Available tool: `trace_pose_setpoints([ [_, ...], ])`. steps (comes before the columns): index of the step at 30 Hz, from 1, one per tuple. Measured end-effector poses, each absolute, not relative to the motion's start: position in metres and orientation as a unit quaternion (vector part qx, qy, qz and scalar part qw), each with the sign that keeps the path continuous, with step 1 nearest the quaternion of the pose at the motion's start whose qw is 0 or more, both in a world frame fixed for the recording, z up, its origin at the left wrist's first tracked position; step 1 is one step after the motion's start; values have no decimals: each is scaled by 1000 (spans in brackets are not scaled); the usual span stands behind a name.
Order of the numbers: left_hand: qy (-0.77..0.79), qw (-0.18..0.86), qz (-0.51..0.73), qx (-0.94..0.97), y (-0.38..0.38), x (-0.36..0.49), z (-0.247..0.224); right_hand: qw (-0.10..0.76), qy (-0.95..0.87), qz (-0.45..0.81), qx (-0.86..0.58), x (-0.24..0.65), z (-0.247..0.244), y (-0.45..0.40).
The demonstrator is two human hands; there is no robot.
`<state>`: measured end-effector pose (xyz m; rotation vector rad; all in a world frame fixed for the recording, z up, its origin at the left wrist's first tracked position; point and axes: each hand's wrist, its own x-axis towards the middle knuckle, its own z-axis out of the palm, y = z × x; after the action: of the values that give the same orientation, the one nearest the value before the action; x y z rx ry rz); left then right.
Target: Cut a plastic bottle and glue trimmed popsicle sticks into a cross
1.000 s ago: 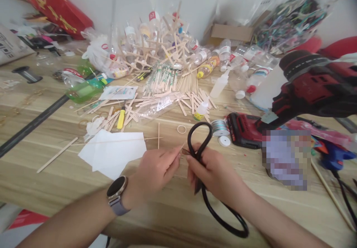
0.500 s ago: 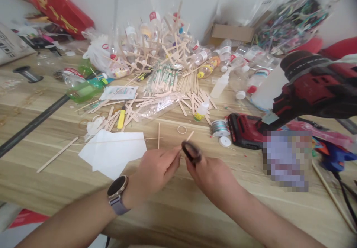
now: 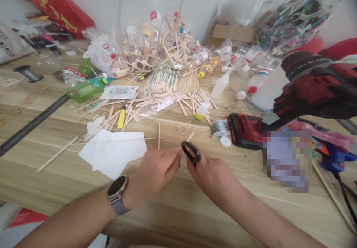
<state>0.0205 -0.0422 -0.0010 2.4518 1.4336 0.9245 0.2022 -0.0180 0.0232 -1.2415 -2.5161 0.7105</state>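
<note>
Just right of the white paper (image 3: pixel 111 157) on the tabletop (image 3: pixel 156 218), the left hand (image 3: pixel 160 166) has its fingers pinched shut on a small wooden stick (image 3: pixel 190 137). Farther right of the paper, the right hand (image 3: pixel 213 177) has its fingers curled closed around the black-handled scissors (image 3: pixel 191 152). A long skinny stick (image 3: pixel 111 141) lies across the paper. The yellow screwdriver (image 3: pixel 121 119) is just behind the paper, and a rubber band (image 3: pixel 182 129) lies to its right.

I record a drill (image 3: pixel 312 88) upright to my right, with a thread spool (image 3: pixel 220 128) just beside its base. Noted at the back: an open carton (image 3: pixel 232 32), near tangled strips (image 3: pixel 295 21). Far left: a red bag (image 3: pixel 60 12).
</note>
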Motion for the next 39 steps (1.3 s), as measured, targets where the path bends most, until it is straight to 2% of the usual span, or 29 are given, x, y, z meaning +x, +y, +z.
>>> trace_pose_setpoints([
  [4,478,77,299,822,-44,21,0,100,-853,291,-421,203,29,-16],
  [9,473,86,311,820,-43,20,1,100,-888,170,-416,206,15,-19],
  [11,476,88,309,819,-43,20,1,99,-880,196,-422,205,13,-20],
  [16,484,64,298,820,-43,21,1,112,-814,357,-445,199,23,-19],
  [23,471,71,308,824,-43,20,1,138,-855,258,-429,203,14,-17],
  [29,474,29,316,821,-42,21,0,122,-797,404,-432,199,23,-17],
  [31,472,27,321,821,-42,21,0,132,-810,360,-444,199,22,-18],
  [34,461,41,329,823,-41,21,-1,114,-881,171,-425,201,15,-19],
  [35,460,42,332,823,-41,21,-1,109,-886,156,-423,202,13,-19],
  [39,467,29,327,821,-41,21,-2,121,-817,337,-451,201,19,-18],
])
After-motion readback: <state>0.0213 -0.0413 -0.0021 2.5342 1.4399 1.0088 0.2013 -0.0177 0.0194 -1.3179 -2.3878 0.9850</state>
